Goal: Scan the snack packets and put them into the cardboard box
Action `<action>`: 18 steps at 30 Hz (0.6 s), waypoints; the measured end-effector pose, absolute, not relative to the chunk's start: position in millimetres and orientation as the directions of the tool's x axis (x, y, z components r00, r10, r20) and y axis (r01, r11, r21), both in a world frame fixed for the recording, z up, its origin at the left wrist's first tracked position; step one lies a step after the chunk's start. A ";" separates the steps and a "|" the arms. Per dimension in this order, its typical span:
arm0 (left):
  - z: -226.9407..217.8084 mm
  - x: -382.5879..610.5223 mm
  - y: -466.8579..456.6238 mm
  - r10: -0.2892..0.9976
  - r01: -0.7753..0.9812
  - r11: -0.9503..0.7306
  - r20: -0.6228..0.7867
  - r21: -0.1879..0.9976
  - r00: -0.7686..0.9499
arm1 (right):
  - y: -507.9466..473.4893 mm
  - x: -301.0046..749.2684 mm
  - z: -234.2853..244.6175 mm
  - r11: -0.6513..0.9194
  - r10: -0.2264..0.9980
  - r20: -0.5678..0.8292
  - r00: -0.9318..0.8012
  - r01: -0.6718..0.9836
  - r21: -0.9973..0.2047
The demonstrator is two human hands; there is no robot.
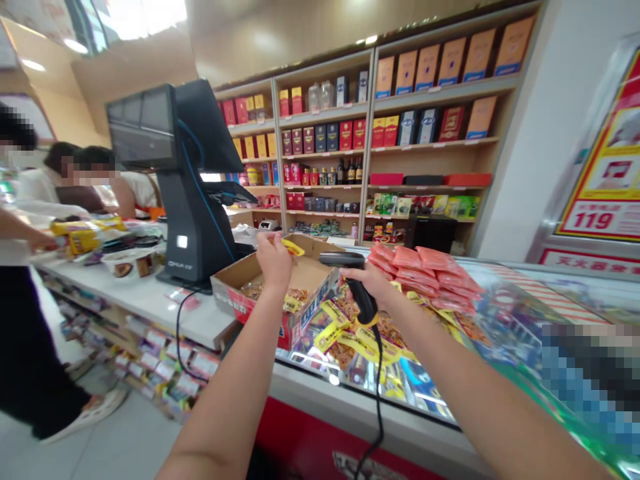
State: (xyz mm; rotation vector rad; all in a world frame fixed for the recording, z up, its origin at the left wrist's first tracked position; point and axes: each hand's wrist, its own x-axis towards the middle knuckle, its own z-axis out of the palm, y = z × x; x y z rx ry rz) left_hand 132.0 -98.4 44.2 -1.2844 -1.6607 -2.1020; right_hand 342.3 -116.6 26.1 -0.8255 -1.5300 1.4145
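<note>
The left hand [274, 260] was raised over an open cardboard box [235, 277], its fingers pinched shut on a small yellow packet [293, 248] held just above the box's far edge. The right hand [373, 283] was wrapped tight around the handle of a black scanner [336, 259], whose head pointed left at the packet, near it but not touching. A black cable [379, 387] hung down from the scanner's handle, past the front of the counter. More snack packets lay in the bottom of the box, which sat at the left end of a glass-topped freezer [505, 300]. On the glass under the right wrist lay a spread of yellow-labelled packets [345, 333], and just beyond them a stack of pink packets [425, 267]. Left of the box stood a black till [175, 167] with its screen, on a white counter [145, 297]. Other people [75, 180] stood at that counter's far end, well apart from both hands. Wooden shelves [370, 133] of boxed goods and bottles filled the back wall.
</note>
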 end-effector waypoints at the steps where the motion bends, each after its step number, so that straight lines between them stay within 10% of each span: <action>1: 43.8 123.7 -99.3 0.346 0.619 -0.370 0.722 0.692 -0.599 | -117.3 335.0 26.5 0.132 0.896 0.150 -0.419 -0.071 -0.989; 12: 12.8 193.3 -96.5 0.459 0.698 -0.561 0.869 0.445 -0.185 | -112.3 381.0 4.0 0.114 0.955 0.138 -0.263 -0.103 -0.988; 18: -15.6 276.6 -79.0 0.869 0.829 -0.298 0.493 0.473 0.031 | -103.5 454.3 -12.5 0.123 0.984 0.137 -0.110 -0.125 -0.984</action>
